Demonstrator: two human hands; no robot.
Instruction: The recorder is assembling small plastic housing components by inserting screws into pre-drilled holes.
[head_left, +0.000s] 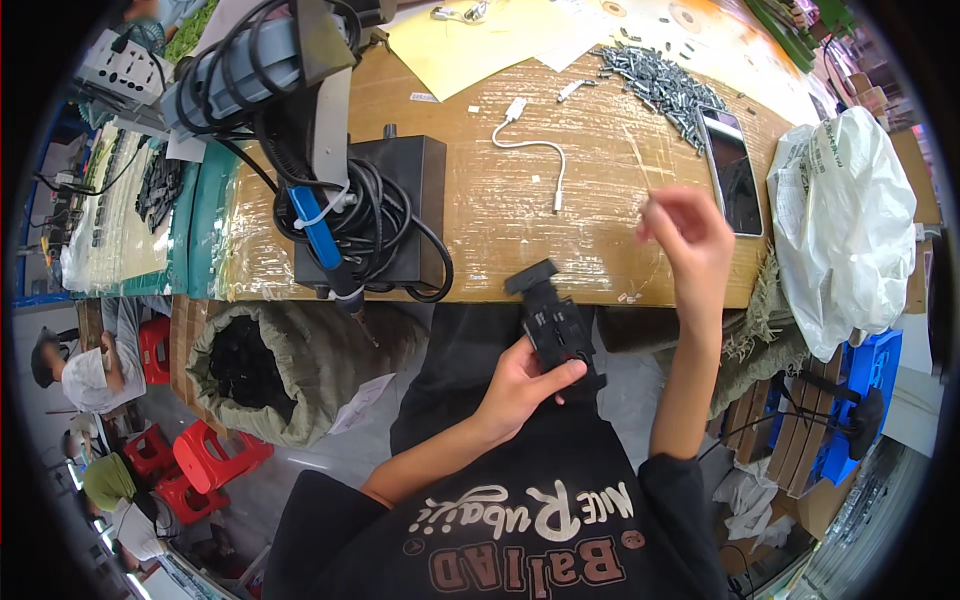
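Observation:
My left hand (512, 392) grips a black plastic part (556, 328) with a crosswise top end, holding it over my lap just off the table's front edge. Its thumb lies across the lower end of the part. Above the right front of the table, my right hand (692, 238) is raised with thumb and fingertips pinched together. Whatever sits in that pinch is too small and blurred to make out. A smartphone (738, 172) lies beside the right hand. Farther back is a heap of small dark cylindrical pieces (655, 82). A short white adapter cable (548, 146) rests mid-table.
A blue-handled tool (316, 230) hangs from a metal arm among coiled black cables, before a black box (428, 165). Yellow paper (455, 50) lies behind. A white plastic bag (845, 210) stands right; an open sack (300, 350) sits lower left, near red stools (215, 455).

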